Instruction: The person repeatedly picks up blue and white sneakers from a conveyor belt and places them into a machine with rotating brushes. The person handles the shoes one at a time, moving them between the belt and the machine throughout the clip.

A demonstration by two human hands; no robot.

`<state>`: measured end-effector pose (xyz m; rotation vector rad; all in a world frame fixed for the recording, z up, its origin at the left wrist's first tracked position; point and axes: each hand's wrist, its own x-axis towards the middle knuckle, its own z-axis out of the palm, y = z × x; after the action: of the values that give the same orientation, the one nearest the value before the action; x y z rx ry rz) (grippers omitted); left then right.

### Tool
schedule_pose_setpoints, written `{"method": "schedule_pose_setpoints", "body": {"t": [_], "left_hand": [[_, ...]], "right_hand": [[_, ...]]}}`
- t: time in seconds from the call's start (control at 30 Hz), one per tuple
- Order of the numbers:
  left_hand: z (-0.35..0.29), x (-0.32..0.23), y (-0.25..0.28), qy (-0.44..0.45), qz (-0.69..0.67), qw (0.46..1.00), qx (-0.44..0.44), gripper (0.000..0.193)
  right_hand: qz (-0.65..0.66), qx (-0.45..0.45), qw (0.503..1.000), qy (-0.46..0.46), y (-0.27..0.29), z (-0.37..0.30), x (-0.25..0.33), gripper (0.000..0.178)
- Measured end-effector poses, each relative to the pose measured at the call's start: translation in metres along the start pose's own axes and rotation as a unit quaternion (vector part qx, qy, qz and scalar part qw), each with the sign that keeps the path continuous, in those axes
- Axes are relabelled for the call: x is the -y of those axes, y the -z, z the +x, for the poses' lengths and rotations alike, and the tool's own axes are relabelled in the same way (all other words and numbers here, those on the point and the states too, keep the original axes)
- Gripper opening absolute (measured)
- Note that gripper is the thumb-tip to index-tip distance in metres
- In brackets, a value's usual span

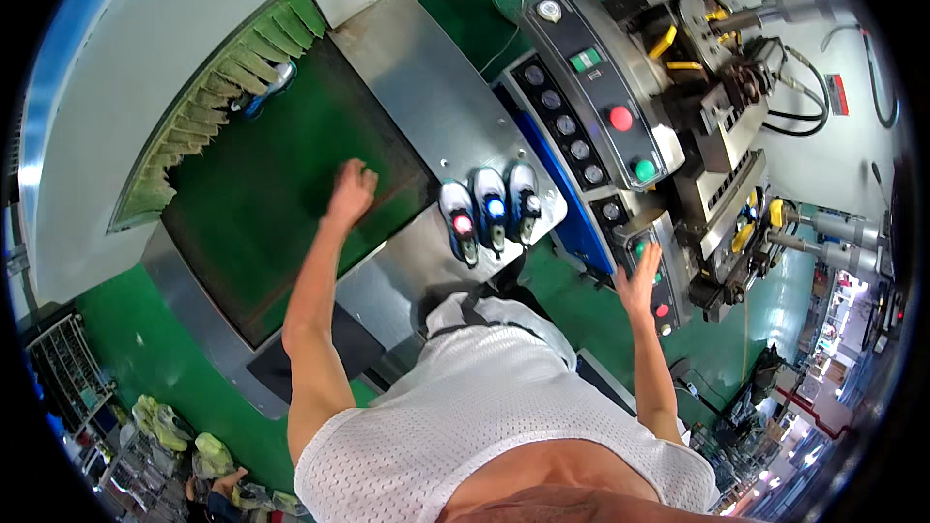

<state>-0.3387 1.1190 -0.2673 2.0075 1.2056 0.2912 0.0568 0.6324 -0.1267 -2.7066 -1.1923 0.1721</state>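
Observation:
My left hand [352, 192] is over the green conveyor belt [291, 203], its fingers curled in, with nothing visible in them. My right hand [640, 278] has its fingers stretched out at the lower control panel of the press machine, against or just above the panel near a green button [640, 247]; contact is hard to tell. Between my hands, three sneakers [492, 207] in white, grey and blue stand side by side on the metal ledge [417, 257]. Another sneaker [270, 89] lies on the belt, partly hidden under the green strip curtain [254, 63].
The press machine [722, 136] at the right has metal clamps, black hoses and an upper panel with a red button [621, 118] and gauges. A large grey housing [126, 68] covers the belt's far left. Wire racks [68, 368] and a person's arm [229, 484] are at lower left.

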Motion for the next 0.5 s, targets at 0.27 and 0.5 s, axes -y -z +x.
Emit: {"method": "schedule_pose_setpoints", "body": {"t": [0.27, 0.5], "left_hand": [[0.223, 0.112, 0.231, -0.049, 0.259, 0.954, -0.145, 0.054], [0.210, 0.114, 0.172, 0.034, 0.392, 0.913, -0.102, 0.056]], "right_hand": [[-0.056, 0.160, 0.966, -0.195, -0.016, -0.141, -0.046, 0.081], [0.029, 0.261, 0.907, -0.329, -0.025, -0.144, 0.004, 0.073]]}}
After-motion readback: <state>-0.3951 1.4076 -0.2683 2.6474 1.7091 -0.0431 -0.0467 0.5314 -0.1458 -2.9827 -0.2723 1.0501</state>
